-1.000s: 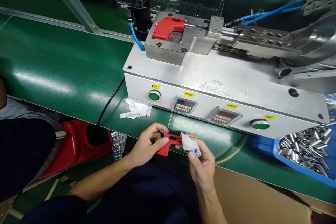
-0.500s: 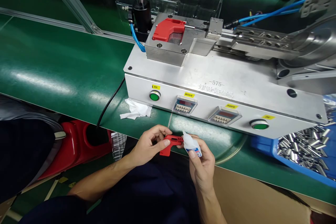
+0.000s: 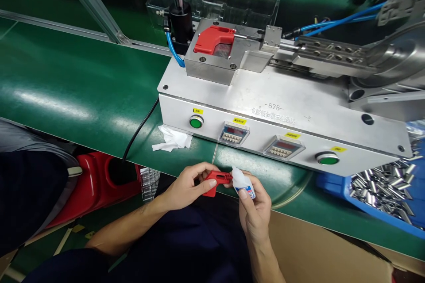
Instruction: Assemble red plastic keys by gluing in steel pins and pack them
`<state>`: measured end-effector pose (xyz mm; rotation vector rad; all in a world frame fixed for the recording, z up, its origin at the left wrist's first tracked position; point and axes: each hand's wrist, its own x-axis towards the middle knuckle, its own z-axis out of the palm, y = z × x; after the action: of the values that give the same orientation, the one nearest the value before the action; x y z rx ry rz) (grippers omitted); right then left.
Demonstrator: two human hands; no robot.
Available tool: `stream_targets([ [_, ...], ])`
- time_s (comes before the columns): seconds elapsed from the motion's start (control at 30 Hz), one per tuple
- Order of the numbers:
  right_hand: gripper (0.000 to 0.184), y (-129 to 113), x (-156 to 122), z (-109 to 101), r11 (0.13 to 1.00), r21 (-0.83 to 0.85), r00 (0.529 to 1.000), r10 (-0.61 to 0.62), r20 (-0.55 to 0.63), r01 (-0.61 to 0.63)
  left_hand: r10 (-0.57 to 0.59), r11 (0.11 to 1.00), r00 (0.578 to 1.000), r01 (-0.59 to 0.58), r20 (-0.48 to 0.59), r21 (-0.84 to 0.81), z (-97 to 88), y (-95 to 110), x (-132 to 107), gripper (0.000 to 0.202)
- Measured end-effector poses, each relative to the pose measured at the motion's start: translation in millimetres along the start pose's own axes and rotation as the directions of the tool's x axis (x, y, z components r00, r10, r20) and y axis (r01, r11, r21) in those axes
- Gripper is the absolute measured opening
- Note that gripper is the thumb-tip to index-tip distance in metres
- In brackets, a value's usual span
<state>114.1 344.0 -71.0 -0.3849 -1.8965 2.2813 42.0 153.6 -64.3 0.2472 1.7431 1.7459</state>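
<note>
My left hand (image 3: 187, 188) is closed on a red plastic handle-shaped part (image 3: 210, 189), thumb on top, over the bench's front edge. In my right hand (image 3: 257, 208) is a small white glue bottle (image 3: 243, 184) with a blue label, its nozzle tilted up and to the left. The narrow end of the red part points at the bottle, close to my right fingertips; whether they touch it I cannot tell. A similar red part (image 3: 214, 40) sits in the metal block (image 3: 209, 73) of the fixture, with a thin rod at its right end.
A white fixture box (image 3: 282, 97) with green buttons, counters and blue air hoses stands across the green bench (image 3: 49, 79). Crumpled tissue (image 3: 172, 138) lies before it. On the right is a blue bin (image 3: 335, 187) of metal tubes; at left, a red stool (image 3: 96, 190) and a person's dark clothing (image 3: 29, 190).
The red part in my left hand has turned slightly, and its lower end is more covered by my fingers. My right hand with the bottle has hardly moved.
</note>
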Motion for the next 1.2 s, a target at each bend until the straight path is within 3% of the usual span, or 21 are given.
stream_targets([
  [0.27, 0.034, -3.1, 2.1, -1.4, 1.000, -0.025, 0.999, -0.017, -0.038, 0.016, 0.008, 0.999, 1.000, -0.009, 0.021, 0.043, -1.1, 2.5, 0.1, 0.033],
  [1.2, 0.029, -3.3, 3.1, 0.1, 0.999, 0.020, 1.000, -0.028, -0.008, 0.028, 0.028, 1.000, 0.998, -0.028, 0.057, 0.009, -0.7, 5.2, 1.5, 0.033],
])
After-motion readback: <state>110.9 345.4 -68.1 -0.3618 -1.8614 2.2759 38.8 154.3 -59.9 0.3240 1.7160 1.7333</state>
